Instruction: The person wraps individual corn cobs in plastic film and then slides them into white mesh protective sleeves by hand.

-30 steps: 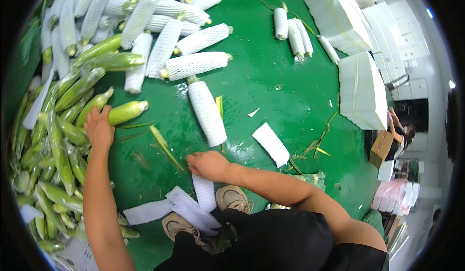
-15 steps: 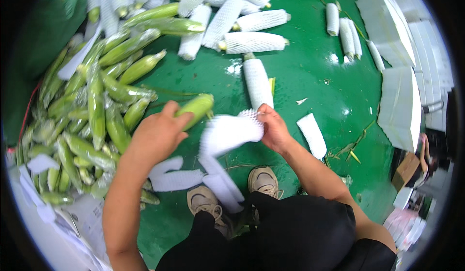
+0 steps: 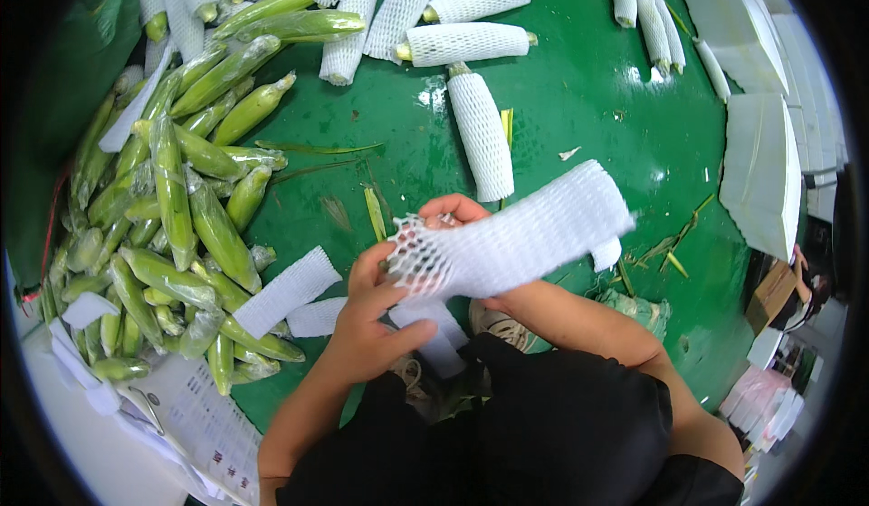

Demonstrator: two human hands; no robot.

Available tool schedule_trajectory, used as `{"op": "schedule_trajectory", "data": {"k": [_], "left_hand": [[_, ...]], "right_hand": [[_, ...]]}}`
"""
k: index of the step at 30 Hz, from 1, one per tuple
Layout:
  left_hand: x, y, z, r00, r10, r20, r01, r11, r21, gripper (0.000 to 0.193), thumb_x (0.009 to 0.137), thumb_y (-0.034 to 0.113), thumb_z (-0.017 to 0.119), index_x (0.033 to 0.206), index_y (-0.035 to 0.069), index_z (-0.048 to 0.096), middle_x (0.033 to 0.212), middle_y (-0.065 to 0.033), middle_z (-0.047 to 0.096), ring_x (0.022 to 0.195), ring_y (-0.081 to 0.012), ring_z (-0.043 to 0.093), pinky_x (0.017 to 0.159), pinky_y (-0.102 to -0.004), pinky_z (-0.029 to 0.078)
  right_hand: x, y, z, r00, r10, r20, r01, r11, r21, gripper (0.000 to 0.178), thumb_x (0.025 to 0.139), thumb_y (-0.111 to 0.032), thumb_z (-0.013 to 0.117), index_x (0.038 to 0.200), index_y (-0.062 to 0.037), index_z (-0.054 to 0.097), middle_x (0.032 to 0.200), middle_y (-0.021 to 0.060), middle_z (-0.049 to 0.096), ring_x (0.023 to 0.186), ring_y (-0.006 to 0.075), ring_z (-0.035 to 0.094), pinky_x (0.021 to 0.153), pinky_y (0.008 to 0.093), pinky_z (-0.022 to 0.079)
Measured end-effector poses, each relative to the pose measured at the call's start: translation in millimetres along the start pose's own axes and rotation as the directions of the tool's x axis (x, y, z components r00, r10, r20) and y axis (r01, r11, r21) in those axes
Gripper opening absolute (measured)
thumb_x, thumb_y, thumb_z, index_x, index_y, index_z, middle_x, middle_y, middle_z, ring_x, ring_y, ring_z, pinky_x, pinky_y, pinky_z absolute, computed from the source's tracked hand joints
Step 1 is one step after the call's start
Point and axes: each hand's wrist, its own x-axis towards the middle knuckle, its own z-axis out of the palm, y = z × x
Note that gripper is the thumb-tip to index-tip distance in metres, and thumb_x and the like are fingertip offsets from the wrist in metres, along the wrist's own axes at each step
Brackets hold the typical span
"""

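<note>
A white foam net sleeve [image 3: 534, 230] lies stretched across in front of me, its far right end blurred by motion. My left hand [image 3: 367, 316] closes on the spread mesh at the sleeve's left end. Reaching under the sleeve, my right hand [image 3: 454, 209] has its fingers curled over that same end. Whether anything is inside the sleeve is hidden. Left of my hands lies a heap of green ears of corn [image 3: 217, 230], many in clear film. Loose flat foam sleeves [image 3: 288, 293] rest between the heap and my left hand.
Sleeved ears of corn [image 3: 466, 44] lie at the far side of the green floor [image 3: 561, 81]. One sleeved ear [image 3: 480, 135] is just beyond my hands. White foam boxes [image 3: 760, 167] line the right side. Husk scraps [image 3: 670, 243] are scattered about. A person's arm shows by a cardboard box [image 3: 769, 293].
The ear of corn that was in my left hand no longer shows. My left hand has moved right and nearer, onto the foam sleeve, which now extends to the right.
</note>
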Motion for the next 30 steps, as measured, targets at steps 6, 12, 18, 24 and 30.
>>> {"op": "schedule_trajectory", "data": {"k": [6,12,18,24,30], "left_hand": [[-51,-53,1,0.898,-0.436,0.064,0.272,0.434,-0.859,0.055,0.094,0.001,0.054,0.146,-0.003,0.037,0.147,-0.0141,0.045,0.137,-0.0239,0.043,0.112,-0.0399,0.038],[-60,-86,9,0.883,-0.469,-0.021,0.181,0.381,-0.907,0.046,0.101,0.005,0.047,0.145,-0.001,0.038,0.142,-0.0133,0.05,0.128,-0.0239,0.052,0.106,-0.0378,0.045],[-51,-83,19,0.84,-0.495,-0.224,0.227,0.693,-0.684,0.036,0.1,0.008,0.047,0.135,0.0,0.05,0.124,-0.008,0.061,0.103,-0.0156,0.061,0.091,-0.0298,0.05],[-49,-195,13,0.885,-0.464,0.049,0.094,0.074,-0.993,0.019,0.099,0.014,0.048,0.112,0.003,0.056,0.115,-0.0102,0.062,0.107,-0.0193,0.062,0.089,-0.0346,0.053],[-63,-119,25,0.734,-0.544,-0.406,0.014,0.61,-0.792,0.047,0.099,0.013,0.053,0.144,0.004,0.043,0.141,-0.0157,0.052,0.13,-0.0277,0.049,0.109,-0.0382,0.038]], "right_hand": [[5,46,-14,0.996,0.025,0.085,-0.011,0.986,-0.165,0.016,0.097,-0.017,0.063,0.106,-0.0048,0.059,0.096,0.002,0.062,0.088,0.0085,0.059,0.078,0.0247,0.05],[57,101,-41,0.999,-0.027,0.043,0.036,0.976,-0.217,0.013,0.095,-0.007,0.064,0.107,-0.0045,0.062,0.098,0.0009,0.067,0.09,0.0071,0.059,0.08,0.0253,0.05],[34,69,-15,0.989,-0.143,0.028,0.146,0.971,-0.191,0.015,0.102,-0.015,0.056,0.114,-0.0054,0.057,0.106,0.0117,0.07,0.094,0.0167,0.067,0.083,0.0325,0.056],[59,94,-35,0.994,-0.037,0.099,0.076,0.899,-0.43,0.014,0.103,-0.013,0.055,0.111,-0.0021,0.057,0.105,0.0096,0.069,0.095,0.012,0.064,0.085,0.0278,0.052],[51,98,-17,0.983,-0.174,0.063,0.185,0.951,-0.246,0.014,0.103,-0.013,0.054,0.111,-0.0019,0.056,0.101,0.0065,0.068,0.091,0.0099,0.062,0.083,0.0267,0.05]]}}
